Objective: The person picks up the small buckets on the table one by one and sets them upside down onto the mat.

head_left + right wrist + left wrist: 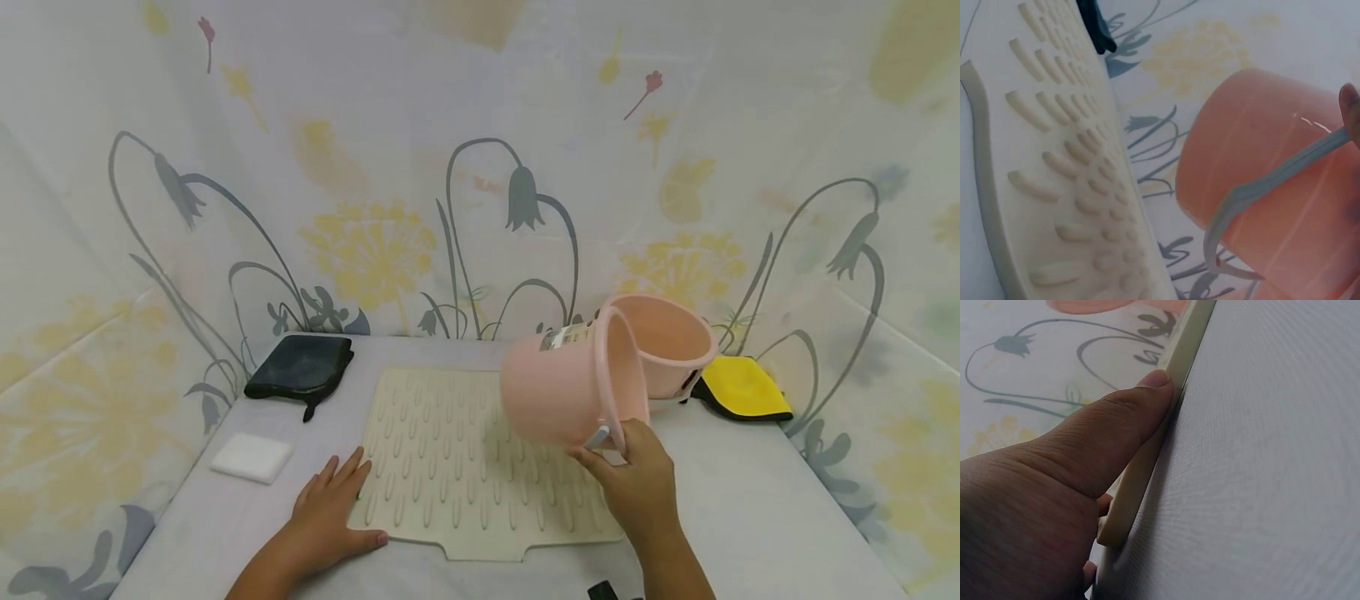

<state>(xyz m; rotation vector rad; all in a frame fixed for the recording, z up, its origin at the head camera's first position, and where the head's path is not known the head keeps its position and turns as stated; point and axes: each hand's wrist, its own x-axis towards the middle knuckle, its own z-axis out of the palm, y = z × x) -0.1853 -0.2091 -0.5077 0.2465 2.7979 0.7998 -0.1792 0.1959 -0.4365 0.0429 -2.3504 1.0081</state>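
A pale pink bucket point(547, 387) is held tilted on its side over the right part of the board, its mouth facing right. My right hand point(636, 479) grips its rim near the handle joint. In the right wrist view, the grey handle point(1285, 167) runs across the bucket to a fingertip. A cream board point(427, 442) with rows of oblong ridges lies on the table. My left hand point(326, 508) rests at its left front corner, fingers spread along the side. The left thumb point(1129, 415) touches the board's edge point(1141, 487).
Another pink bucket point(667, 329) stands behind the held one. To its right lies a yellow and black cloth item point(746, 387). A black pouch-like item point(300, 367) and a white block point(252, 457) lie at the left. A small black object point(602, 591) shows at the front edge.
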